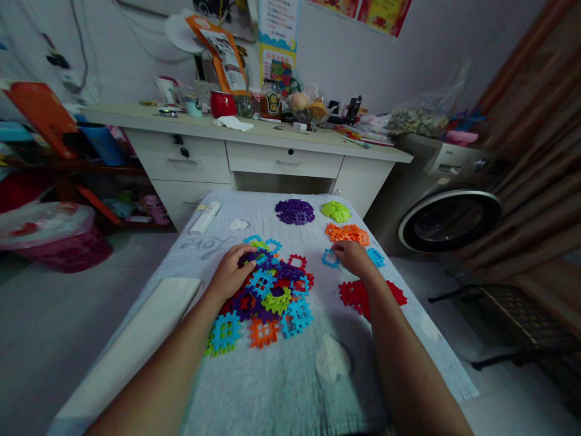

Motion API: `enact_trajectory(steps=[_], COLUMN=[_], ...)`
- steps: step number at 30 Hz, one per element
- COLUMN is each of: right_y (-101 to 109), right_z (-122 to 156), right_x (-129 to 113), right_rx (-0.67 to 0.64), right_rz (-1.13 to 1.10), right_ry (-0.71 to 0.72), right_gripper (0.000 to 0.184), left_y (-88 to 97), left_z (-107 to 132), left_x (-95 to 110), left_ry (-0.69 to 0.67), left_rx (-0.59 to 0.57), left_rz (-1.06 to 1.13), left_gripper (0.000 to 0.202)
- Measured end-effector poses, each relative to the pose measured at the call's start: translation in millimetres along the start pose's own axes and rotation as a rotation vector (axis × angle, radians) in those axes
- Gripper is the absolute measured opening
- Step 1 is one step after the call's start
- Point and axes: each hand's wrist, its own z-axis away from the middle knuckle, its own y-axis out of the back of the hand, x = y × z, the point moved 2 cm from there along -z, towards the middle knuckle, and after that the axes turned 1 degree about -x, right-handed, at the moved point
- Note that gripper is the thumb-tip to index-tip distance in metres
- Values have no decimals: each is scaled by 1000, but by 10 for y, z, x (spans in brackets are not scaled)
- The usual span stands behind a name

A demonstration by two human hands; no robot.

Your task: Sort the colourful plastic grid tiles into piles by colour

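Note:
A mixed pile of plastic interlocking building pieces [263, 283] in purple, blue, red, green and orange lies in the middle of the cloth-covered table [227, 387]. On the pile's left side rests my left hand [230, 274], thumb and fingers apart. My right hand [351, 257] pinches a blue square-framed piece [330, 258], with another blue piece [376, 257] just to its right. Sorted by colour on the right are red pieces [354, 295], partly under my forearm, and orange pieces [347, 234]. Farther back sit green pieces [336, 211] and purple pieces [295, 211].
A white box-like strip [206, 218] lies at the table's back left. Beyond stands a white desk [267, 134] crowded with jars and packets. A washing machine [436, 194] and a woven chair [521, 321] are to the right, a pink bin [68, 248] to the left.

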Motion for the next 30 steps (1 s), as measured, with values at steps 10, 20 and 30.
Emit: enact_trajectory(steps=[10, 20, 30], right_y=[-163, -200, -318], right_z=[95, 119, 176], right_x=[-111, -84, -620], right_rx=[-35, -47, -44], right_rz=[150, 189, -62], right_ry=[-27, -39, 266], right_gripper=[42, 53, 40], left_y=[7, 0, -1], left_z=[4, 2, 4], left_x=[-5, -23, -29], left_ry=[5, 17, 2], left_rx=[-4, -1, 11], left_rz=[1, 10, 0], left_gripper=[31, 31, 30])
